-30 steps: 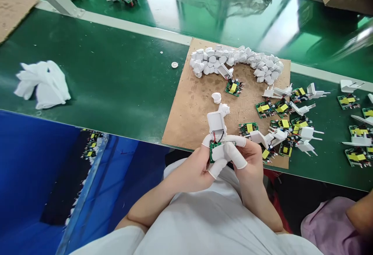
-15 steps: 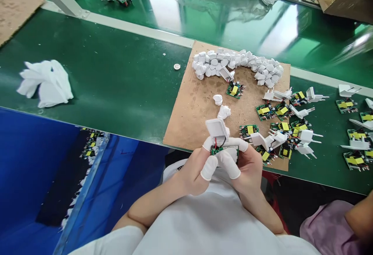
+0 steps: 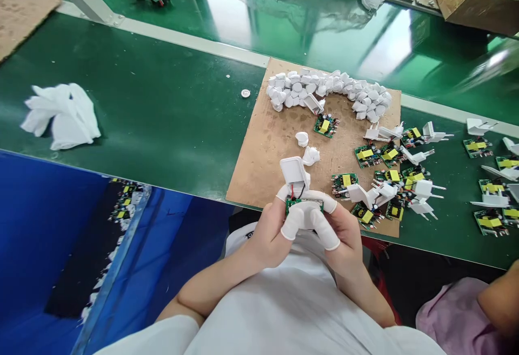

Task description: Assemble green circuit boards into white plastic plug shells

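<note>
A small green circuit board (image 3: 288,207) is pinched between both my hands, just in front of my shirt at the table's edge. Red and black wires join it to a white plastic plug housing (image 3: 294,172) standing above it. My left hand (image 3: 272,236) grips the board's left end. On the right end, my right hand (image 3: 345,236) is closed the same way. White finger cots cover the thumbs and forefingers. Both thumbs press side by side on the near face, hiding most of it. Beyond my fingers, two crumpled white pieces (image 3: 311,155) lie on the cardboard sheet (image 3: 259,166).
White pads (image 3: 298,87) are heaped along the cardboard's far side. Several circuit boards with plugs (image 3: 389,176) cluster to the right. White gloves (image 3: 65,117) lie at left on the green table (image 3: 170,106). A co-worker's sleeve (image 3: 454,312) shows at lower right.
Both hands have shifted slightly left with the board and plug housing. The thumbs have come closer together over the board, covering the pale face that showed before.
</note>
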`<state>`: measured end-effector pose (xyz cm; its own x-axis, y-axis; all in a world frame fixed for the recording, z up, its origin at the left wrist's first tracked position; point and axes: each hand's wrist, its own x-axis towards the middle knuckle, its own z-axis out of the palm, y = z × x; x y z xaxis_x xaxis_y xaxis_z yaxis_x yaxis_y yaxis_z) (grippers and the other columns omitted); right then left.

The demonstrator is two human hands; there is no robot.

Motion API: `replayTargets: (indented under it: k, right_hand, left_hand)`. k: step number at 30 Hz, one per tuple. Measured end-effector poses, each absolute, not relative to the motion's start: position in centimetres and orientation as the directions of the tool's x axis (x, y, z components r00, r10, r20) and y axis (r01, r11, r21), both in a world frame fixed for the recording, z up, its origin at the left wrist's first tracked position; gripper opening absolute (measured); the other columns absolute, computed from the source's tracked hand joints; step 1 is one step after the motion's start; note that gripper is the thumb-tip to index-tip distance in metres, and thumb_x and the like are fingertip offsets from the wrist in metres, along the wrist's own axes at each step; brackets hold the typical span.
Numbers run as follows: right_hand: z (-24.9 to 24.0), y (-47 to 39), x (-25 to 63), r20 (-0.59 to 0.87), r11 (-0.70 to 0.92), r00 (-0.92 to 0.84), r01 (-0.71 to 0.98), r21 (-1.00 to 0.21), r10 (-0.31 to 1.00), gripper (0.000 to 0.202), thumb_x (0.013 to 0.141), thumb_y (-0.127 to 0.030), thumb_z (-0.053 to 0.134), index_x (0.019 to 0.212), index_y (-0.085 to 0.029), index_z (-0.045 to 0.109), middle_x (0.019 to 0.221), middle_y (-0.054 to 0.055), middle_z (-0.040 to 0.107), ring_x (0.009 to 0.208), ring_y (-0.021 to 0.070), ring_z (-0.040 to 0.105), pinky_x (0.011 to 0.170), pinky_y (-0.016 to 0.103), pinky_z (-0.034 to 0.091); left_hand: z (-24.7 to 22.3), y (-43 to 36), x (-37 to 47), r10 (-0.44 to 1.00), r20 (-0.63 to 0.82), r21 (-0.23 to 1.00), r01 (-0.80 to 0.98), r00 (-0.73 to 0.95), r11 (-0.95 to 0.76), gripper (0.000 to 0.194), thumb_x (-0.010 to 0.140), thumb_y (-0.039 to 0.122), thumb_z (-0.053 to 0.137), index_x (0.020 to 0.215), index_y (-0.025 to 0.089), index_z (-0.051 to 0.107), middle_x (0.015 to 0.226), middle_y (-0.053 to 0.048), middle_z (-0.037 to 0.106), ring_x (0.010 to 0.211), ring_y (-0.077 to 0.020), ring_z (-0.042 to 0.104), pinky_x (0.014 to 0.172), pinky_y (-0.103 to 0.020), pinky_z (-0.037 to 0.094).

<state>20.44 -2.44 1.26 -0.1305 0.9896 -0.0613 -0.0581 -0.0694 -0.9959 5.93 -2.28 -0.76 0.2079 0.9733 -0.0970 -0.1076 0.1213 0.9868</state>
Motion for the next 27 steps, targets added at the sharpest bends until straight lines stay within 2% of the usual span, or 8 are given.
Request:
replayTargets:
  k: [3, 6, 9, 13, 15, 19, 23, 27]
  right_hand:
    - [1.1, -2.4, 20.5, -0.046, -0.052, -0.119, -0.047, -0.998, 0.992, 0.030, 0.103, -0.048, 0.063, 0.115, -0.027, 0.080, 0.105, 0.007, 0.082, 0.090, 0.0233, 0.078, 0.079, 0.034, 0.066]
    - [1.0, -2.3, 20.6, -0.039, -0.045, -0.113, -0.054, -0.998, 0.993, 0.028, 0.104, -0.045, 0.062, 0.112, -0.026, 0.081, 0.103, 0.007, 0.082, 0.091, 0.0233, 0.078, 0.080, 0.034, 0.066]
    - [1.1, -2.5, 20.7, -0.072, -0.089, -0.149, -0.113, -0.990, 0.986, 0.026, 0.100, -0.044, 0.069, 0.117, -0.027, 0.079, 0.111, 0.007, 0.082, 0.093, 0.0226, 0.078, 0.086, 0.036, 0.066]
    - [1.0, -2.6, 21.0, -0.114, -0.134, -0.156, -0.122, -0.983, 0.981, 0.028, 0.099, -0.043, 0.071, 0.121, -0.026, 0.076, 0.110, 0.008, 0.082, 0.086, 0.0211, 0.078, 0.079, 0.034, 0.067]
    - [1.0, -2.6, 21.1, -0.102, -0.122, -0.178, -0.106, -0.987, 0.979, 0.031, 0.098, -0.042, 0.073, 0.124, -0.025, 0.074, 0.111, 0.009, 0.081, 0.087, 0.0213, 0.078, 0.079, 0.034, 0.067]
    - [0.4, -2.6, 21.0, 0.009, 0.013, -0.191, 0.022, -1.000, 0.982, 0.039, 0.089, -0.028, 0.083, 0.126, -0.025, 0.073, 0.116, 0.010, 0.079, 0.093, 0.0228, 0.076, 0.082, 0.034, 0.066]
    - [-0.2, -2.6, 20.6, 0.145, 0.161, -0.150, 0.102, -0.982, 0.978, 0.047, 0.087, -0.018, 0.084, 0.131, -0.030, 0.071, 0.122, 0.009, 0.076, 0.104, 0.0228, 0.075, 0.090, 0.033, 0.063]
    - [0.3, -2.5, 20.9, 0.041, 0.035, -0.265, -0.028, -0.999, 0.963, 0.048, 0.088, -0.029, 0.086, 0.133, -0.029, 0.070, 0.122, 0.008, 0.075, 0.101, 0.0212, 0.075, 0.086, 0.031, 0.064]
  left_hand:
    - [-0.6, -2.3, 5.9, 0.975, -0.065, 0.996, -0.053, 0.211, 0.078, 0.051, 0.107, 0.057, 0.046, 0.135, 0.016, 0.058, 0.078, -0.002, 0.068, 0.061, -0.0148, 0.054, 0.062, -0.029, 0.046]
    - [-0.5, -2.2, 6.1, 0.981, -0.068, 0.997, -0.035, 0.183, 0.076, 0.049, 0.107, 0.058, 0.044, 0.130, 0.017, 0.059, 0.077, -0.002, 0.067, 0.059, -0.0148, 0.051, 0.060, -0.029, 0.043]
    - [-0.3, -2.1, 6.0, 0.974, -0.086, 0.991, -0.083, 0.207, 0.105, 0.050, 0.107, 0.060, 0.045, 0.127, 0.018, 0.062, 0.081, -0.003, 0.069, 0.061, -0.0146, 0.051, 0.060, -0.029, 0.044]
    - [0.2, -2.0, 5.4, 0.927, -0.153, 0.944, -0.226, 0.342, 0.239, 0.053, 0.105, 0.061, 0.047, 0.135, 0.020, 0.062, 0.081, -0.001, 0.066, 0.057, -0.0118, 0.042, 0.053, -0.025, 0.040]
    - [0.3, -2.1, 5.2, 0.918, -0.182, 0.935, -0.226, 0.352, 0.272, 0.054, 0.106, 0.060, 0.047, 0.140, 0.020, 0.060, 0.079, 0.000, 0.065, 0.058, -0.0126, 0.044, 0.054, -0.025, 0.042]
    - [0.1, -2.2, 4.9, 0.929, -0.192, 0.949, -0.180, 0.316, 0.258, 0.055, 0.106, 0.059, 0.047, 0.141, 0.019, 0.062, 0.094, -0.006, 0.074, 0.075, -0.0176, 0.060, 0.072, -0.030, 0.053]
    - [-0.4, -2.2, 4.6, 0.926, -0.166, 0.947, -0.207, 0.339, 0.246, 0.060, 0.107, 0.059, 0.045, 0.149, 0.017, 0.056, 0.110, -0.010, 0.077, 0.088, -0.0205, 0.066, 0.087, -0.034, 0.055]
    - [-0.4, -2.1, 4.4, 0.923, -0.201, 0.922, -0.254, 0.329, 0.292, 0.054, 0.106, 0.055, 0.052, 0.148, 0.023, 0.060, 0.128, -0.010, 0.073, 0.116, -0.0255, 0.065, 0.107, -0.038, 0.050]
